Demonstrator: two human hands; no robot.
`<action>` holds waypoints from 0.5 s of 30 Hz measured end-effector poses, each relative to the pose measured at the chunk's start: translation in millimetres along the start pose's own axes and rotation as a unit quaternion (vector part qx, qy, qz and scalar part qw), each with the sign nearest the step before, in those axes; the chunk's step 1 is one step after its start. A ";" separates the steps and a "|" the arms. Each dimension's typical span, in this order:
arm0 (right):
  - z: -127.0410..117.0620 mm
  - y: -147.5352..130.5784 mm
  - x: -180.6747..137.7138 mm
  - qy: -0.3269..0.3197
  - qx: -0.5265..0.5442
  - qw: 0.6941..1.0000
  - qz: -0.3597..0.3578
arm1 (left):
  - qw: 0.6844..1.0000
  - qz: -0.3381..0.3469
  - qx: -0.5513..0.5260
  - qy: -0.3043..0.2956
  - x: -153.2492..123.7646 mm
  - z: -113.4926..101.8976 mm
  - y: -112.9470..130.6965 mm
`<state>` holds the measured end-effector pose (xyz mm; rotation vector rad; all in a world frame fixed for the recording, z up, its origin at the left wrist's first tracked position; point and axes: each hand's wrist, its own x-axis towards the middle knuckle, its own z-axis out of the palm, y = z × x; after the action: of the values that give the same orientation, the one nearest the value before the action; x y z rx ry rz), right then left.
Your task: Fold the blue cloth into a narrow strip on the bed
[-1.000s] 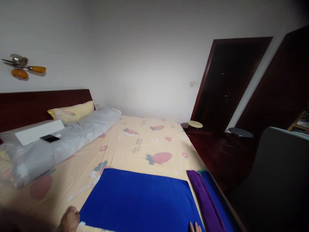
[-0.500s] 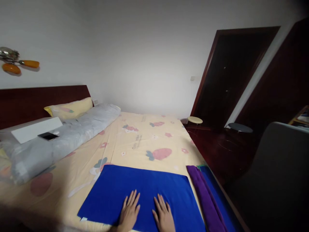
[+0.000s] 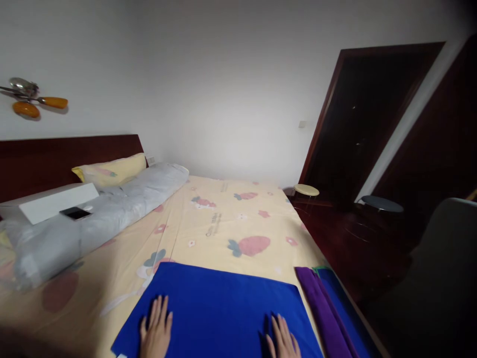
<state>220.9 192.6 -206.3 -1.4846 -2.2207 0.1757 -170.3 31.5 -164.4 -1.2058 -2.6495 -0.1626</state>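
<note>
A bright blue towel (image 3: 219,308) lies spread flat on the near part of a bed with a yellow strawberry-print sheet (image 3: 231,219). My left hand (image 3: 156,330) rests flat on the towel's left part, fingers stretched out and slightly apart. Near the towel's right edge my right hand (image 3: 283,339) also lies flat with fingers extended. Neither hand holds anything. A folded purple cloth (image 3: 322,311) lies just right of the towel, on top of another blue cloth (image 3: 343,306) at the bed's edge.
A long grey bolster (image 3: 100,216) with a phone (image 3: 75,213) and a white box (image 3: 52,201) lies by the dark headboard (image 3: 55,161), with a yellow pillow (image 3: 110,170) behind. Two round stools (image 3: 306,190) stand near a dark doorway (image 3: 357,124). A grey chair (image 3: 443,278) sits at right.
My hands were side by side at the towel's middle half a second ago; they have slid apart, left hand to the left, right hand to the right. The camera has tilted slightly.
</note>
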 end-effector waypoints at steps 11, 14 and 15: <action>5.7 -9.9 109.2 -0.131 -0.061 0.989 -0.013 | 0.986 0.035 -0.040 -0.157 122.7 14.5 68.1; 7.4 69.5 107.6 -0.090 -0.093 0.991 0.044 | 0.984 -0.051 -0.029 -0.167 143.9 32.9 -3.8; 8.9 88.2 106.0 -0.076 -0.094 0.990 0.070 | 0.984 -0.043 -0.037 -0.169 149.3 37.8 -22.1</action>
<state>258.2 325.5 -213.2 -1.7827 -2.3051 0.1305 -288.0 133.2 -164.0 -1.2367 -3.0160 -0.0761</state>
